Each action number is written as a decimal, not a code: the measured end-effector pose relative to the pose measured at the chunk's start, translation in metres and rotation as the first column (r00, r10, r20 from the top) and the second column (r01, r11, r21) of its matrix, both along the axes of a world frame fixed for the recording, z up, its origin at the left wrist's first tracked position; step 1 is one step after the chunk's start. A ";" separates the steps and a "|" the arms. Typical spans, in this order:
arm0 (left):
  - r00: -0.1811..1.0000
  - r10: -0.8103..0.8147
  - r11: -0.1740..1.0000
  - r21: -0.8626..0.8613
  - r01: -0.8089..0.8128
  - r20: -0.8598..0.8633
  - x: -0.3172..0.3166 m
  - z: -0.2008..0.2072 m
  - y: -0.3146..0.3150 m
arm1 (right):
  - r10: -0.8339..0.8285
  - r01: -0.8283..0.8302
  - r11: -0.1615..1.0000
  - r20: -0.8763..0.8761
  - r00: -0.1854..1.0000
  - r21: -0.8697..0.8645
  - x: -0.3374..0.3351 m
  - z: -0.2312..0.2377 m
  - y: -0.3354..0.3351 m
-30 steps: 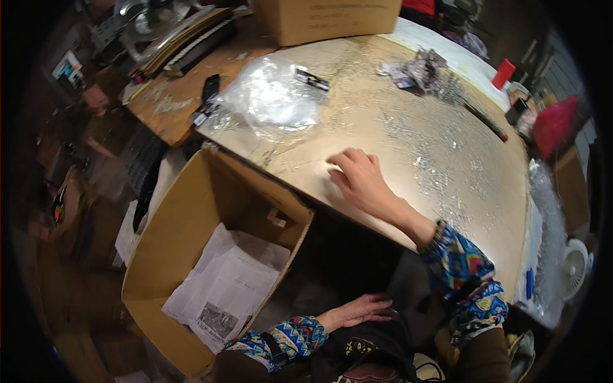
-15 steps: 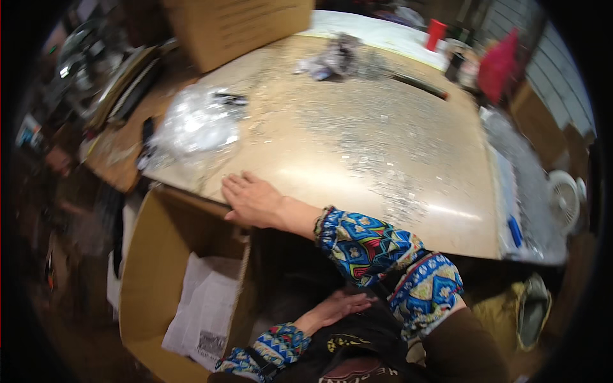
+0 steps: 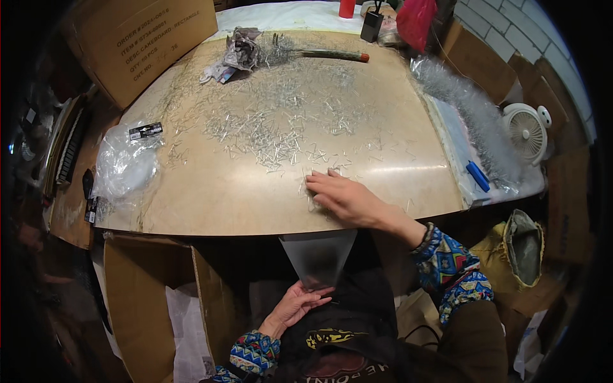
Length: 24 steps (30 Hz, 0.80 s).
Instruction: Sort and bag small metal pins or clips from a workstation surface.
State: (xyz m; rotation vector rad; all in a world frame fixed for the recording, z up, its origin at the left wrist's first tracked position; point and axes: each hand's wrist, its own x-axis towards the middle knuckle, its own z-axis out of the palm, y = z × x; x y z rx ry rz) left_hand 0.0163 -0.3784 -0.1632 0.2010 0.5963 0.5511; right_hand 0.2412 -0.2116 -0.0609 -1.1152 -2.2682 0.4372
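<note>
My right hand (image 3: 348, 198) lies palm down on the table near its front edge, fingers stretched out over some small silvery wire pieces. Many more of these bent wire pieces (image 3: 274, 137) are scattered across the tan tabletop (image 3: 239, 207). Just below the front edge, my left hand (image 3: 297, 306) grips the narrow lower end of a translucent plastic bag (image 3: 317, 252). The bag's wide top meets the underside of the table edge. Whether anything lies inside it I cannot tell.
Left stands a printed cardboard box (image 3: 147, 45), with a clear plastic bag (image 3: 128, 159) nearer. An open carton (image 3: 150, 300) is below. Crumpled paper (image 3: 237, 54) and a dark rod (image 3: 332, 55) lie at the back. A blue-handled tool (image 3: 477, 176) and white fan (image 3: 527, 131) are right.
My right hand has moved from the table's left corner to its middle front. My left hand now holds the translucent bag at the edge. The view has shifted to the right.
</note>
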 end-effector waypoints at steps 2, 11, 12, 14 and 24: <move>1.000 0.018 1.000 -0.014 -0.018 0.005 0.000 0.001 -0.005 | -0.058 0.017 0.991 -0.313 0.948 -0.131 0.016 0.007 -0.002; 0.996 0.071 0.997 -0.004 -0.071 -0.056 0.005 0.000 0.000 | -0.169 0.161 0.985 0.143 0.975 0.065 0.018 -0.001 0.001; 0.996 0.066 0.998 0.016 -0.065 -0.067 0.005 -0.001 0.002 | -0.052 0.043 0.990 -0.067 0.996 -0.136 0.015 0.002 0.001; 0.994 0.061 0.998 0.024 -0.060 -0.088 0.004 0.000 0.001 | -0.152 0.112 0.968 -0.169 0.974 -0.223 0.021 0.003 0.004; 0.949 0.036 0.998 0.065 -0.016 -0.312 0.003 -0.024 -0.004 | -0.170 0.137 0.978 0.228 0.959 0.157 -0.046 -0.005 -0.042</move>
